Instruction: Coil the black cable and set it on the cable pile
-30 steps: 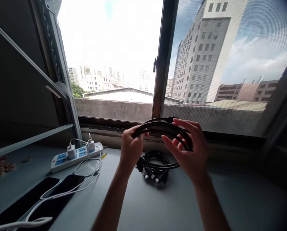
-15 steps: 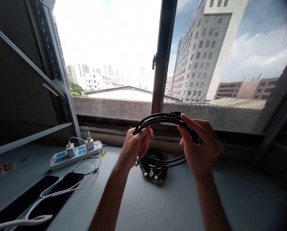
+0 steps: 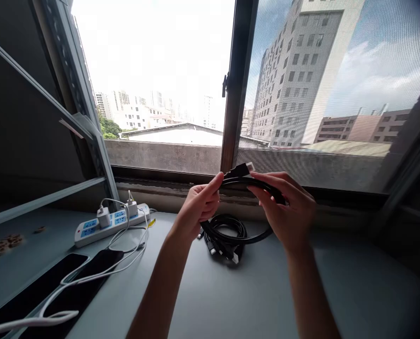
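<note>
Between my two hands a black cable [image 3: 251,239] is held up as a loop above the tabletop. My left hand [image 3: 200,206] is closed round the loop's left side, thumb on top. The cable's black plug [image 3: 241,170], with a pale tip that looks like an HDMI connector, sticks out rightward from beside the left thumb. My right hand [image 3: 287,207] pinches the loop's right side between thumb and fingers, its fingertips close to the plug's tip. Behind and below the loop, a coiled bundle of black cables [image 3: 227,220] lies on the table, partly hidden by the held cable.
On the left, a white power strip [image 3: 113,225] holds two chargers with white cords. Two dark flat devices [image 3: 86,278] lie before it under a white cable [image 3: 100,275]. Small brown pieces [image 3: 7,245] sit farther left. A window [image 3: 230,94] and metal frame [image 3: 86,108] bound the grey table [image 3: 238,301].
The cable's plug has come into clear view between my hands, pointing right. My right hand has shifted slightly left, and the held loop sits tighter and a little lower.
</note>
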Demonstrator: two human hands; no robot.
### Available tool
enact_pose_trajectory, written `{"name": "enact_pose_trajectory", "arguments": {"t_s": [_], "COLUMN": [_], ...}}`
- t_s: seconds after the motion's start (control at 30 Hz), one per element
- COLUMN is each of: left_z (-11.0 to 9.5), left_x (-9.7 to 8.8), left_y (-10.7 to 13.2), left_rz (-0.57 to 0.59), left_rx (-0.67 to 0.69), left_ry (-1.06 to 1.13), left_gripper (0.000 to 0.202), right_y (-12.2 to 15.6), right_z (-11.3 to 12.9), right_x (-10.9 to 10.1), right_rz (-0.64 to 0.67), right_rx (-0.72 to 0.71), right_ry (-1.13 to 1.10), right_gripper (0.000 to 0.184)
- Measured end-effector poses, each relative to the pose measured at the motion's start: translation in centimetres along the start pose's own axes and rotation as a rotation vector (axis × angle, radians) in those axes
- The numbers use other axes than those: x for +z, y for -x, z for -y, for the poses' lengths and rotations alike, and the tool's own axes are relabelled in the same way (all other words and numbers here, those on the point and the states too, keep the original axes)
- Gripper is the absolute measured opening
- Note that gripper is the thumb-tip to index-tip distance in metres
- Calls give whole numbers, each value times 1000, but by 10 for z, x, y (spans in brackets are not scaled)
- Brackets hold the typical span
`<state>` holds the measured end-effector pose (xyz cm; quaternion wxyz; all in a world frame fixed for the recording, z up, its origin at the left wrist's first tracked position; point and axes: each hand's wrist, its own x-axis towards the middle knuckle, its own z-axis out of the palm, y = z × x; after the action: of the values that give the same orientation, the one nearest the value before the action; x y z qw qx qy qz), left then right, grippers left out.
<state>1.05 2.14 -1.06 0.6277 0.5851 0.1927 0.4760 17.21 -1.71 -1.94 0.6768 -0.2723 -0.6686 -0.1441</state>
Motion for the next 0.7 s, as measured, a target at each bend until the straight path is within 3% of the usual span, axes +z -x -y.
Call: {"name": "enact_pose_trajectory", "arguments": {"t_s": [0.17, 0.33, 0.43, 0.6, 0.7], "left_z": [-3, -7, -7, -2, 2], "left_x": [1, 8, 7, -3, -5], "left_y": [0, 4, 4, 0, -2], "left_rz": [-117, -113, -10, 296, 391], "left_rx": [83, 96, 43, -163, -213], "left_ry": [148, 208, 236, 314, 376], "left_gripper": [61, 53, 52, 45, 41], "right_y": [3, 4, 2, 1, 0], "right_z": [0, 6, 7, -3, -9], "right_x": [5, 7, 5, -2, -6], "right_rz": [-126, -170, -181, -228, -218], "right_rx": [44, 11, 12, 46, 34], "right_ry": [88, 62, 57, 55, 64], "right_gripper": [30, 28, 25, 14, 14]}}
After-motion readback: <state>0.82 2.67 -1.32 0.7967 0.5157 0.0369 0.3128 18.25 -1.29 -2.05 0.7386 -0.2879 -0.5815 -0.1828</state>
